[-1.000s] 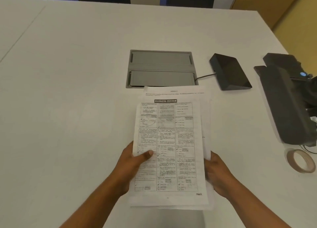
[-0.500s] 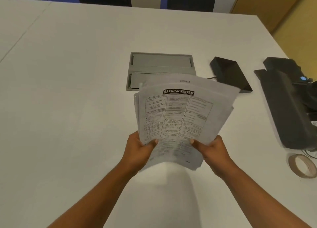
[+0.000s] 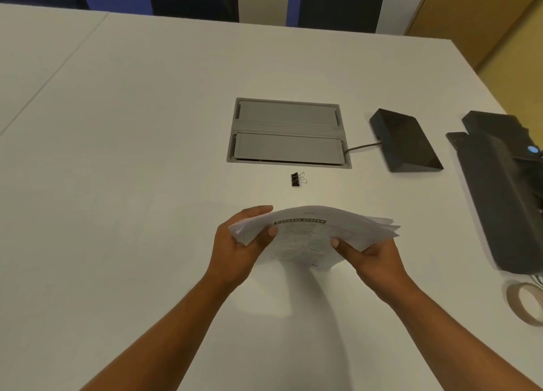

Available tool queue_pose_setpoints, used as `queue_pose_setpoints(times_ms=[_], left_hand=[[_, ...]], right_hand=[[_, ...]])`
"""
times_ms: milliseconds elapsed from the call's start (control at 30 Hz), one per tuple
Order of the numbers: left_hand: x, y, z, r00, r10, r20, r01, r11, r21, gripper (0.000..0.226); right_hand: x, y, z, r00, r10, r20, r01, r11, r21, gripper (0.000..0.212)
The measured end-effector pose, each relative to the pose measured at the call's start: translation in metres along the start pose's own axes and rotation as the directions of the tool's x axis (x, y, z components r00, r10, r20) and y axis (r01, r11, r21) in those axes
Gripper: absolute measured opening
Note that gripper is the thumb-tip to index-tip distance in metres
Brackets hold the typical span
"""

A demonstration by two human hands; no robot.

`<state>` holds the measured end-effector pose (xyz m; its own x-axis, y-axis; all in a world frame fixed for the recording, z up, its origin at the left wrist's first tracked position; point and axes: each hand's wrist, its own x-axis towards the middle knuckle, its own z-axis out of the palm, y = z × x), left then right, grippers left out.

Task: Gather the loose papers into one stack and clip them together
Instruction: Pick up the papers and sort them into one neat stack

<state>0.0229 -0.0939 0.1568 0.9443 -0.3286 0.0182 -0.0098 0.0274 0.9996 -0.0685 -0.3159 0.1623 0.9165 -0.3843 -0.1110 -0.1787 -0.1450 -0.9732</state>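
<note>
Looking down from the head cam: both hands are clamped on the papers, which are up off the table and bowed in the middle. The left hand grips the left end, thumb on top. The right hand pinches the near right edge, thumb on top too. The right-end edges look a bit fanned, though it's blurry. The binder clip sits on the table just beyond the stack, touching neither hand, near the grey hatch.
</note>
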Motion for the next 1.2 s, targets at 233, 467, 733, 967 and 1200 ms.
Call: queue_pose_setpoints(times_ms=[233, 467, 733, 967, 1200], left_hand=[[0.000, 0.019, 0.007, 0.998, 0.061, 0.003, -0.060, 0.990, -0.126, 0.061], [0.003, 0.017, -0.002, 0.999, -0.025, -0.033, 0.020, 0.991, -0.135, 0.066], [0.008, 0.016, -0.007, 0.996, 0.030, 0.079, -0.026, 0.999, -0.047, 0.059], [0.011, 0.003, -0.006, 0.984, -0.096, 0.152, 0.070, 0.983, 0.168, 0.029], [0.011, -0.044, 0.004, 0.987, -0.149, 0.062, 0.138, 0.978, 0.154, 0.037]], right_hand=[[-0.003, -0.010, 0.005, 0.998, -0.065, 0.006, 0.065, 0.997, 0.042, 0.037], [-0.007, -0.036, 0.006, 0.974, -0.205, -0.092, 0.203, 0.979, -0.026, 0.036], [-0.008, -0.036, -0.006, 0.855, -0.513, -0.072, 0.440, 0.793, -0.421, 0.044], [0.005, -0.020, -0.021, 0.973, -0.227, -0.039, 0.226, 0.974, -0.032, 0.062], [0.017, 0.050, -0.002, 0.997, 0.004, 0.073, 0.002, 0.997, -0.077, 0.042]])
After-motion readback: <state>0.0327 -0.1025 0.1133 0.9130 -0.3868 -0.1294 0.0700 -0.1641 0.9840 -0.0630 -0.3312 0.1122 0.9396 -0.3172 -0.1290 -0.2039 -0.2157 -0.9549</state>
